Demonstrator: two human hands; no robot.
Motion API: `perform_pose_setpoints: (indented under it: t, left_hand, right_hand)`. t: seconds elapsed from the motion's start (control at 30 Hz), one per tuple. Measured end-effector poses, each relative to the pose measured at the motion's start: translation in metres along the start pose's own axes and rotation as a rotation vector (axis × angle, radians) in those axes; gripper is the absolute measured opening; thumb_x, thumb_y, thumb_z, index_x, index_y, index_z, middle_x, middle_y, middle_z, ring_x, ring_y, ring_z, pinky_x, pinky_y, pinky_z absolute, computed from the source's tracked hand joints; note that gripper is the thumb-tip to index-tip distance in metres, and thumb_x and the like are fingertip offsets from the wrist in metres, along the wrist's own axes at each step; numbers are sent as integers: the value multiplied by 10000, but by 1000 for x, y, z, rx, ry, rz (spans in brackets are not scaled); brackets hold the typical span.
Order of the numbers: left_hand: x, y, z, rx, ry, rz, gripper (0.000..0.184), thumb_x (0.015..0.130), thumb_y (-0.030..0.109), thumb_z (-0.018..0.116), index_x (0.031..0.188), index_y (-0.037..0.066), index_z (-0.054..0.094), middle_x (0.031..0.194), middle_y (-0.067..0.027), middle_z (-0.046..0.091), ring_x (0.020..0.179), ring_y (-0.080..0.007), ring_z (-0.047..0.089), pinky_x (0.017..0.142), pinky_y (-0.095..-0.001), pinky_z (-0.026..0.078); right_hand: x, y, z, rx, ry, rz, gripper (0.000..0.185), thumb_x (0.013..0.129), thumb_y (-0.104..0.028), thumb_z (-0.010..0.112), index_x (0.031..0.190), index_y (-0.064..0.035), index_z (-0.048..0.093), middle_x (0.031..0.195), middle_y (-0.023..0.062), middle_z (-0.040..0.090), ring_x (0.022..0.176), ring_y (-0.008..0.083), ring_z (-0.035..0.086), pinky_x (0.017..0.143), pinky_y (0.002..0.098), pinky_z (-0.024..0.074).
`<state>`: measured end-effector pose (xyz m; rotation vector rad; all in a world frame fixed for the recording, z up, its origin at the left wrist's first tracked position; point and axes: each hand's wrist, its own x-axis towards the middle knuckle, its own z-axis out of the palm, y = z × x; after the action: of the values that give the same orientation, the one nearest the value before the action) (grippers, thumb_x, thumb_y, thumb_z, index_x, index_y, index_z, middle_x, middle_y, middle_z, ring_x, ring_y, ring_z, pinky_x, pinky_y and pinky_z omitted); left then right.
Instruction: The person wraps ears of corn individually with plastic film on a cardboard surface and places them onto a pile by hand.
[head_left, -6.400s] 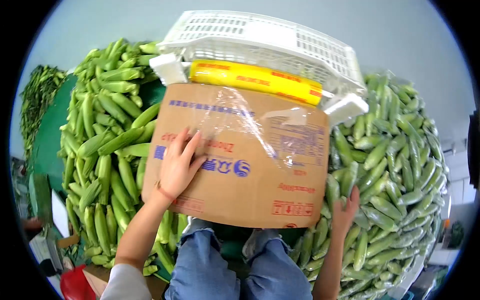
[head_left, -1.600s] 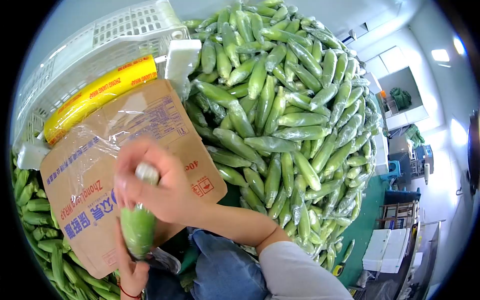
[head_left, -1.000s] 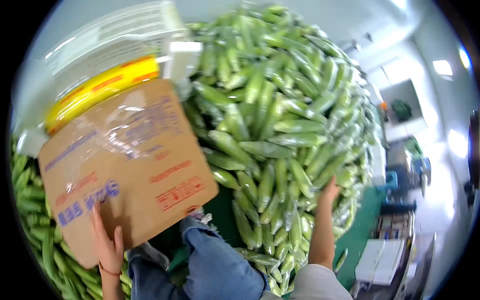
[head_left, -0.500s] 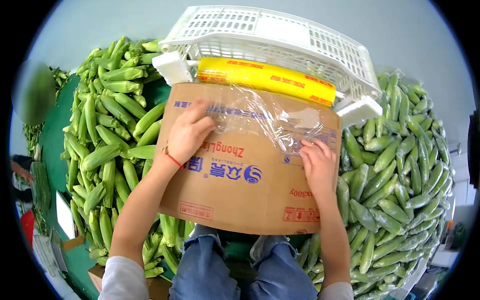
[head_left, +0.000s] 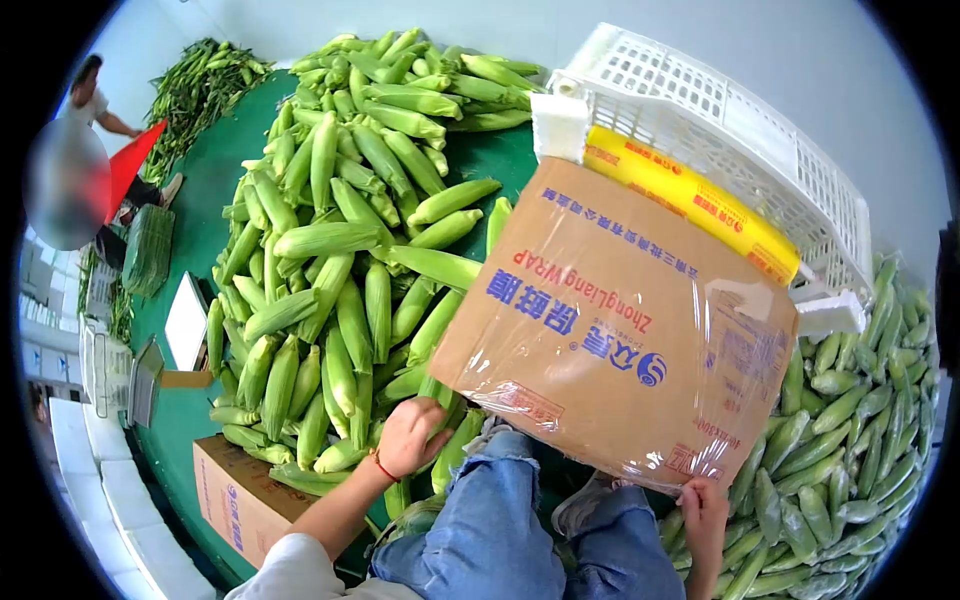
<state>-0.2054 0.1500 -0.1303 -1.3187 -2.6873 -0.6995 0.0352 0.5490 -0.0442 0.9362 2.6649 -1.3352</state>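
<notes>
A cardboard box (head_left: 560, 290) with printed lettering stands tilted before me, with clear cling film (head_left: 600, 440) drawn over its top down to the near edge. At the lower right corner my right hand (head_left: 705, 505) pinches the edge of the film. My left hand (head_left: 408, 440) is off the box, beside the heap of corn in green husks (head_left: 340, 300); its fingers are bent but apart, and I see nothing in them. A yellow film roll (head_left: 690, 200) lies along the box's far edge, between white end blocks (head_left: 560, 128).
Behind the roll stands a white plastic crate (head_left: 720, 110). Film-wrapped corn (head_left: 840, 440) is heaped at the right. Another cardboard box (head_left: 245, 500) sits at lower left on the green floor (head_left: 185, 240). A person (head_left: 95, 110) is at the far left.
My view has turned left. The film now stretches down to the box's near edge. My right hand has come down with it, while my left hand has left the box for the corn.
</notes>
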Motion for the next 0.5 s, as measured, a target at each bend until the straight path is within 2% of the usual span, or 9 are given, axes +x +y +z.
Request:
perform_pose_setpoints:
  t: [0.07, 0.1, 0.2, 0.23, 0.27, 0.33, 0.4, 0.43, 0.5]
  left_hand:
    - [-9, 6, 13, 208, -30, -348, 705, 759, 344, 767, 1335, 70, 467, 1193, -187, 534, 966, -334, 583, 785, -407, 505]
    - [-19, -2, 32, 234, -50, -407, 888, 761, 446, 749, 1467, 96, 341, 1266, -229, 464, 1035, -386, 551, 822, -450, 492]
    - [-38, -30, 87, -77, -278, -851, 893, 789, 440, 735, 1488, 99, 296, 1241, -253, 486, 1012, -412, 564, 841, -462, 492]
    - [-37, -33, 82, -170, -312, -888, 911, 807, 441, 724, 1506, 109, 242, 1203, -282, 521, 999, -427, 574, 865, -467, 490]
    - [-53, -44, 92, -163, -88, -715, 810, 864, 416, 684, 1478, 85, 272, 1127, -220, 592, 972, -367, 605, 871, -453, 497]
    - [-48, -38, 60, -821, 26, -1257, 604, 940, 403, 595, 1389, 51, 398, 1111, -148, 630, 973, -295, 631, 854, -416, 517]
    - [-74, -53, 42, -1202, 177, -1445, 479, 987, 410, 509, 1293, 42, 492, 1108, -105, 640, 949, -244, 649, 817, -372, 540]
    - [-76, -48, 24, -1452, 294, -1556, 478, 989, 440, 478, 1268, 54, 521, 1099, -121, 648, 924, -248, 660, 804, -386, 549]
    - [-81, -40, -11, -1562, 360, -1450, 510, 976, 458, 486, 1288, 55, 508, 1101, -140, 644, 938, -291, 652, 854, -463, 532]
  right_hand:
    - [5, -3, -1, -12, -6, -25, 90, 935, -63, 565, 868, -5, 583, 687, 21, 622, 630, 80, 550, 574, 242, 433]
    - [7, -5, -2, 10, -29, 3, 87, 937, -64, 564, 874, -7, 584, 688, 21, 622, 627, 74, 545, 571, 234, 428]
    - [7, 1, -6, 60, -73, 77, 80, 938, -69, 564, 895, -7, 589, 694, 33, 631, 621, 80, 552, 577, 229, 436]
    - [5, 8, -5, 68, -69, 85, 80, 936, -73, 568, 904, -4, 592, 698, 44, 641, 621, 97, 570, 588, 240, 451]
    - [3, 16, -6, 80, -62, 100, 82, 934, -77, 572, 914, -1, 595, 701, 56, 651, 622, 114, 589, 599, 251, 467]
    - [-2, 8, -4, 103, -44, 120, 89, 939, -92, 571, 920, -8, 593, 703, 50, 658, 598, 108, 567, 581, 249, 456]
    - [5, -7, -4, 79, -54, 151, 93, 940, -97, 569, 914, -10, 591, 705, 51, 656, 594, 108, 561, 577, 251, 452]
    - [5, 1, -1, 90, -41, 152, 93, 941, -95, 565, 908, -11, 589, 708, 53, 651, 601, 108, 567, 577, 254, 454]
    - [2, 6, -1, 90, -33, 151, 94, 940, -94, 566, 905, -8, 587, 703, 54, 646, 601, 107, 566, 575, 255, 455]
